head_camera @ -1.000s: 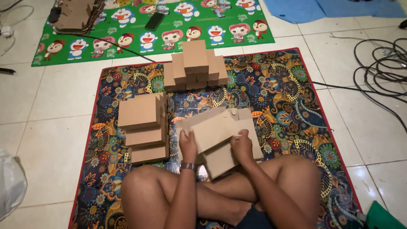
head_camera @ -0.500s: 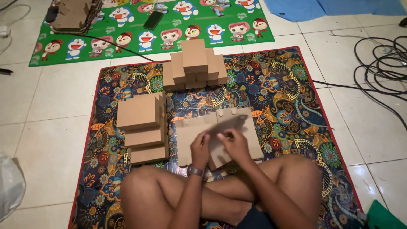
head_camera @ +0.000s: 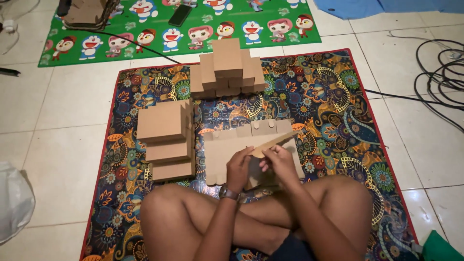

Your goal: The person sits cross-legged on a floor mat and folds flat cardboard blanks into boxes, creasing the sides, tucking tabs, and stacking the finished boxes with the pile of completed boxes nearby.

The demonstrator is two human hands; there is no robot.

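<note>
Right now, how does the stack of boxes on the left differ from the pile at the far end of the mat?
The left stack holds wide, flat boxes lying stepped like stairs; the far pile holds narrower boxes standing upright in a pyramid. The left stack lies nearer the left hand; the far pile lies beyond both hands. Both are plain brown cardboard on the patterned mat.

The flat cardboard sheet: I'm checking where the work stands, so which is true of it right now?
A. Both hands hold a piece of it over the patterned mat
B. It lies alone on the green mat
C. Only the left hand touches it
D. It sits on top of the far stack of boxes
A: the left hand and the right hand both grip a piece of the flat cardboard sheet above the patterned mat.
</note>
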